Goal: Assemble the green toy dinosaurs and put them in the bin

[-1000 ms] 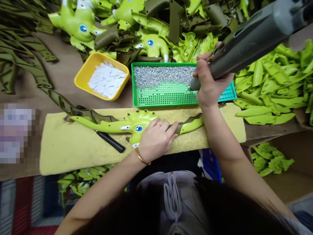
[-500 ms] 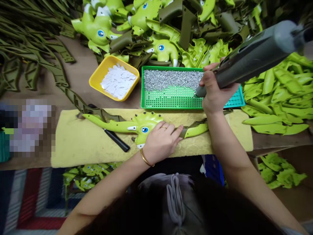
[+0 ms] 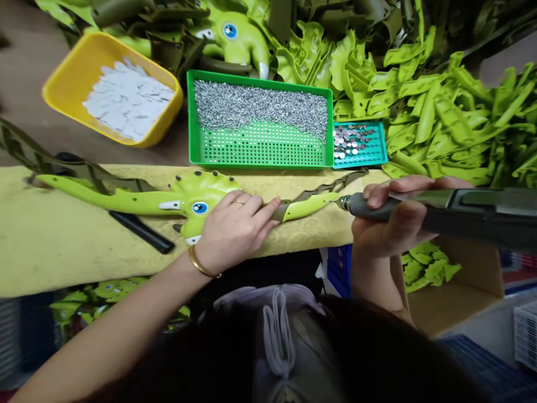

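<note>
A long green dinosaur toy (image 3: 138,200) with a blue eye lies across the yellow cloth (image 3: 62,246). My left hand (image 3: 232,226) rests on it just right of the head, fingers laid over its olive middle, pressing it down. My right hand (image 3: 396,215) is closed around a grey electric screwdriver (image 3: 457,210) held almost level. The tool's tip sits at the toy's right green end (image 3: 310,206). Behind the cloth stands a green tray (image 3: 260,154) holding many small silver screws.
A yellow tub (image 3: 75,73) of white pieces stands at the back left. A small teal tray (image 3: 359,144) of round metal bits adjoins the green tray. Heaps of green and olive toy shells (image 3: 440,106) fill the back and right. A black tool (image 3: 142,232) lies on the cloth.
My right hand has brought the screwdriver down from the green screw tray to the toy's right end and tipped it level. My left hand has stayed on the toy. The view has shifted right.
</note>
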Tool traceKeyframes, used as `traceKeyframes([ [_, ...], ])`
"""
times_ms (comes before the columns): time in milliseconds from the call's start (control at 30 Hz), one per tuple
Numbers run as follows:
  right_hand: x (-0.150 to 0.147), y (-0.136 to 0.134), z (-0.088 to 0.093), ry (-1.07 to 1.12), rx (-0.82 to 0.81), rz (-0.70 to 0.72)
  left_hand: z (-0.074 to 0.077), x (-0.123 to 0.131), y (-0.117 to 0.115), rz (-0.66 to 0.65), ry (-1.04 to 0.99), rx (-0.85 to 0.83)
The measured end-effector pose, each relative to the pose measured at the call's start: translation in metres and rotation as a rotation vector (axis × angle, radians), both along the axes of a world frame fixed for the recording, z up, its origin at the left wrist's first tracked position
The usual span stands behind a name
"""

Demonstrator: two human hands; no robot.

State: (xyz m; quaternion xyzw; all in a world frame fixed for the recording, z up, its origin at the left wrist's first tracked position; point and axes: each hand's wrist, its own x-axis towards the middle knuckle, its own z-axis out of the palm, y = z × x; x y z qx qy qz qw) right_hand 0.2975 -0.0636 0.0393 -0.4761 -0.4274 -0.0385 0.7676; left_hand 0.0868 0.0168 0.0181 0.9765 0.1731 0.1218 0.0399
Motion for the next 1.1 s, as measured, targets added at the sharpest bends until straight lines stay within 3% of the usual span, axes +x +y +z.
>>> traceKeyframes([
  [333, -0.01, 0.0, -0.018, -0.019, -0.035, 0.105, 0.0, 0.002, -0.001, -0.001, 0.042, -0.023],
  [467, -0.006, -0.003, -0.012, -0.067, -0.149, 0.091, 0.001, 0.002, -0.001, -0.01, 0.02, 0.003],
  [533, -0.002, 0.009, -0.003, -0.065, -0.182, 0.073, 0.002, 0.002, -0.001, -0.009, 0.012, 0.003],
  [667, 0.009, 0.063, 0.005, -0.058, -0.003, -0.047, 0.002, 0.002, -0.001, 0.0, -0.01, 0.006],
  [767, 0.018, 0.101, -0.011, -0.053, -0.022, -0.141, 0.003, 0.001, -0.001, 0.001, -0.011, 0.006],
  [833, 0.024, 0.113, -0.028, -0.027, -0.082, -0.12, 0.003, 0.001, -0.001, 0.001, -0.011, -0.003],
  [967, 0.036, 0.112, -0.053, 0.025, -0.204, 0.015, 0.003, 0.001, 0.0, 0.004, -0.016, -0.026],
  [1100, 0.036, 0.107, -0.055, 0.007, -0.26, 0.056, 0.004, 0.001, -0.001, 0.006, -0.001, -0.044],
])
